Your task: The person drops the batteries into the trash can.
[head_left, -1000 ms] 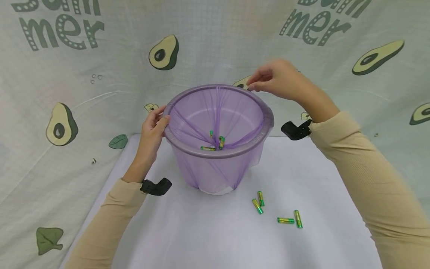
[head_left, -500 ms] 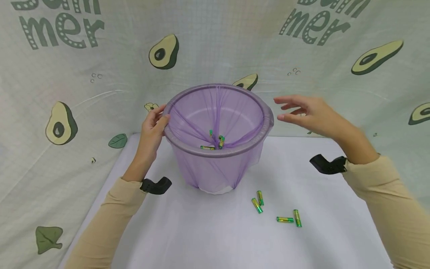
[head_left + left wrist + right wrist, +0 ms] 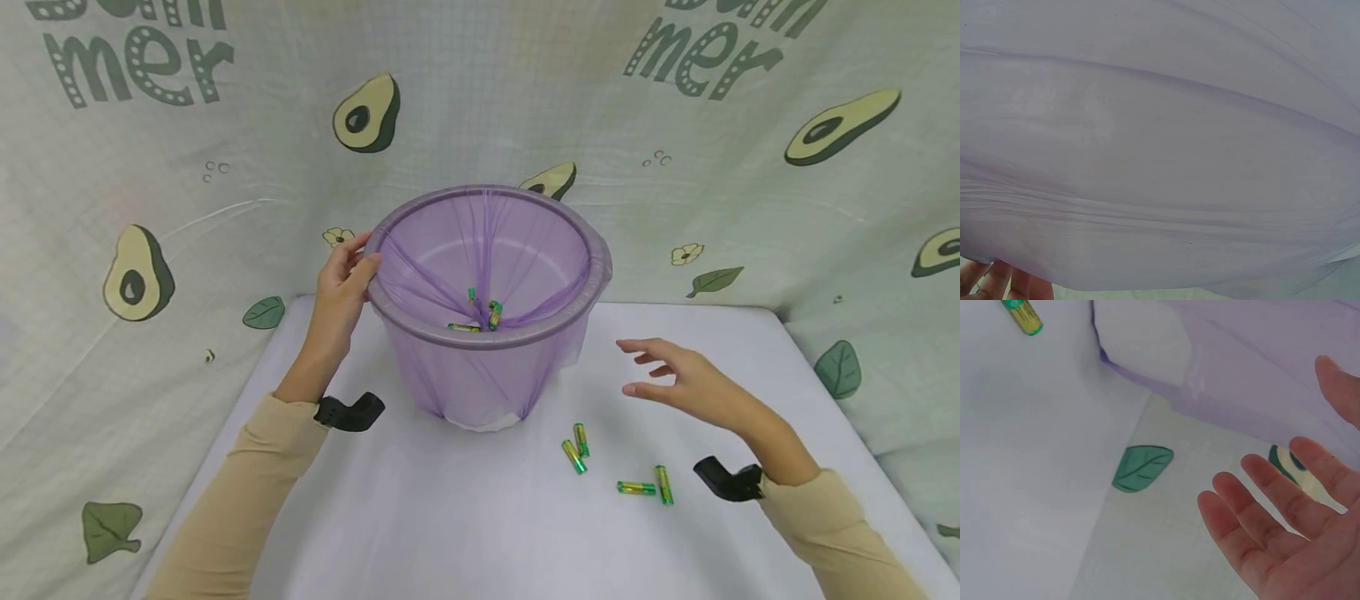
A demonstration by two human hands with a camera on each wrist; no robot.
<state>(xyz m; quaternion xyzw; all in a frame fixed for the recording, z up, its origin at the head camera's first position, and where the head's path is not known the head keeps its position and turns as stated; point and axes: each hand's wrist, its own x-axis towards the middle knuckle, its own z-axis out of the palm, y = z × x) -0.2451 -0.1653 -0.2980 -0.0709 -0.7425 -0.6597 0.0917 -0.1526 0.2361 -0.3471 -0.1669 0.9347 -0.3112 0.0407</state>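
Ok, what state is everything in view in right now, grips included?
Bin: upright on the table.
Purple bag: open, lining the bin, draped over its outside.
Bagged batteries: at least three resting inside.
Loose batteries: four, lying on the table.
Left grip: holds the bin's rim.
Right grip: empty, fingers apart, not touching the bin.

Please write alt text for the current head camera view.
A left hand holds the rim of a purple-lined bin with some batteries inside. The empty right hand hovers above a white table, near four loose batteries.
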